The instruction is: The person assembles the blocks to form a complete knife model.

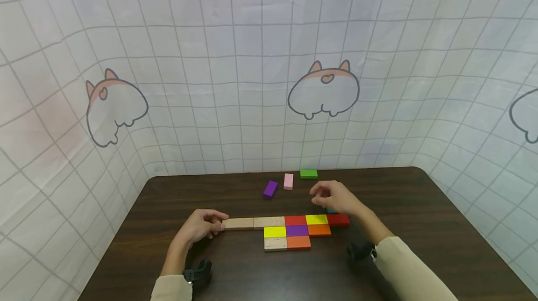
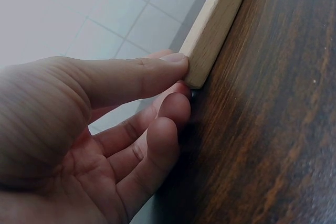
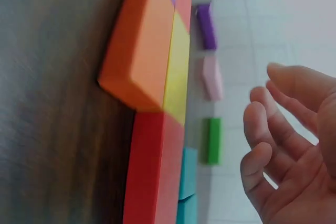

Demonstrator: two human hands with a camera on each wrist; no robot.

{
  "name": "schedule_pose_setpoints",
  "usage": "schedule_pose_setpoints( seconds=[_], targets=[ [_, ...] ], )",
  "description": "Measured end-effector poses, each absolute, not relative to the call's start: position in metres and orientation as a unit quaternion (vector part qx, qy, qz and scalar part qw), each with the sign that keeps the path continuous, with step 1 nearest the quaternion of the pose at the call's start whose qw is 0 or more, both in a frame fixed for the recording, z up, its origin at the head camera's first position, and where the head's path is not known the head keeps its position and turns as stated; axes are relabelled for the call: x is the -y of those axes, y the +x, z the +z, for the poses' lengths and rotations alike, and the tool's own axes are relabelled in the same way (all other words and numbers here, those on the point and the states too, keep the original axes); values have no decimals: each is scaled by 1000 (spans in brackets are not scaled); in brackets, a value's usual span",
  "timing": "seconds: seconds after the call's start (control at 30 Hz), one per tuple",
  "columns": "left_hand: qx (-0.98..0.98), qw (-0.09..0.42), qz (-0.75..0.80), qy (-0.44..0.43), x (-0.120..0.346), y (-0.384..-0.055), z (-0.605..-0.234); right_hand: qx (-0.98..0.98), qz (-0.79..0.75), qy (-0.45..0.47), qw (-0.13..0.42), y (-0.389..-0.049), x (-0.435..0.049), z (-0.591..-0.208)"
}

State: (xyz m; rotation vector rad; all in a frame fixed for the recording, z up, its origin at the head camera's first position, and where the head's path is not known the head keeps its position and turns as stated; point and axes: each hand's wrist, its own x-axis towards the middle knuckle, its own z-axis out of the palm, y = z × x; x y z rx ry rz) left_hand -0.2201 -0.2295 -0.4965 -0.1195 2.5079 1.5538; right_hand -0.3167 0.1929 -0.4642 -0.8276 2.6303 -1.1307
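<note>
My left hand [image 1: 201, 226] pinches the left end of a plain wooden block [image 1: 238, 224], thumb on the near side; the left wrist view shows this thumb [image 2: 142, 80] against the block's corner. That block starts a back row running right through another wooden block [image 1: 269, 222], a red, a yellow [image 1: 316, 219] and a red block [image 1: 338, 220]. Two shorter rows lie against it, with a purple block [image 1: 297, 230] in the middle one and an orange block [image 1: 299, 242] in the front one. My right hand [image 1: 336, 197], fingers loosely bent and holding nothing, hovers over teal blocks [image 3: 188, 182].
Behind the rows lie a loose purple block [image 1: 271, 189], a pink block [image 1: 288, 181] and a green block [image 1: 308, 174] near the table's far edge. The dark wooden table [image 1: 235, 273] meets a white gridded curtain [image 1: 235, 128] at the back and sides.
</note>
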Motion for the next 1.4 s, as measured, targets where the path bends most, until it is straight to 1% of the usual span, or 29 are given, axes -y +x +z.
schedule_pose_setpoints(
  seconds=[0.27,0.43,0.53,0.8,1.13,1.3,1.4],
  targets=[
    [-845,93,525,-40,231,-220,-497,-887,-408,-198,85,-363,-195,-482],
    [-847,91,523,-39,229,-220,-497,-887,-426,-148,101,-382,-198,-489],
    [-847,91,523,-40,228,-219,-496,-884,-433,-136,115,-389,-201,-492],
    [-845,91,525,-46,228,-219,-495,-884,-429,-127,135,-405,-195,-492],
    [-844,94,526,-42,230,-218,-496,-901,-391,-130,133,-417,-186,-495],
    [-843,94,527,-41,229,-219,-495,-913,-365,-133,121,-418,-183,-494],
    [-845,91,526,-42,230,-219,-495,-917,-356,-134,124,-417,-182,-492]
  ],
)
